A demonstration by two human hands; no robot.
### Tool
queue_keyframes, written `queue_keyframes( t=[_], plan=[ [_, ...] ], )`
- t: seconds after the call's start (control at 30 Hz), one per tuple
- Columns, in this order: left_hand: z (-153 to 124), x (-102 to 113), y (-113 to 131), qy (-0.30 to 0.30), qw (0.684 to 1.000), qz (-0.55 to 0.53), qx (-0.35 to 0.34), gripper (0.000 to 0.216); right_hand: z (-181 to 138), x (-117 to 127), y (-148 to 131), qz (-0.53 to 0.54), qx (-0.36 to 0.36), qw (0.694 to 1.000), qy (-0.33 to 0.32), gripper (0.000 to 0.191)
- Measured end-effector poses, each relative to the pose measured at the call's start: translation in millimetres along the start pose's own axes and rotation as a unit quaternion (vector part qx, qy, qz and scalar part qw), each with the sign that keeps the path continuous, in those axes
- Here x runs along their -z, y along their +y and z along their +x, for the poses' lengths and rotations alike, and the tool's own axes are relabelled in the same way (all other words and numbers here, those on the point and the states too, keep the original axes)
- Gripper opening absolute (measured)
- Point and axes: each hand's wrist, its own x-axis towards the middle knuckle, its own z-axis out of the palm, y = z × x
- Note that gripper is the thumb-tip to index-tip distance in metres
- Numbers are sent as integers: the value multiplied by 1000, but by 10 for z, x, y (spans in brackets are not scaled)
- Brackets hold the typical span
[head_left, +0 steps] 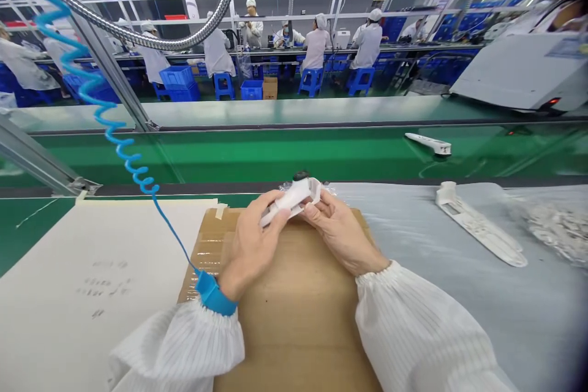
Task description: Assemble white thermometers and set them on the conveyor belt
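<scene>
Both hands hold one white plastic housing (294,197) above the far part of a brown cardboard sheet (303,318). My left hand (255,239) is closed round its left end, with the thumb along the near side. At the other end, my right hand (337,229) pinches the hollow, open-looking part between thumb and fingers. Just behind the housing shows a small black round thing (301,176), with some clear plastic near it. A blue wrist strap (214,294) with a coiled cord is on my left wrist.
A long white plastic shell (480,223) and a clear bag of small pale parts (558,226) lie on the right. A white handheld device (429,144) is on the green conveyor belt (275,156). The coiled blue cord (114,125) hangs at left; people work beyond.
</scene>
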Motion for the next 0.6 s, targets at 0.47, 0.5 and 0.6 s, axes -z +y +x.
queue_keyframes(
  t=[0.47,0.5,0.6],
  plan=[
    [-100,-102,61,-130,975,176,-40,42,24,-112,-6,157,-74,980,97,55],
    [-125,-127,84,-161,963,211,-43,45,22,-99,6,178,-91,973,115,53],
    [-189,-194,190,-227,930,286,-53,53,-1,-16,25,223,-129,955,149,37]
  ],
)
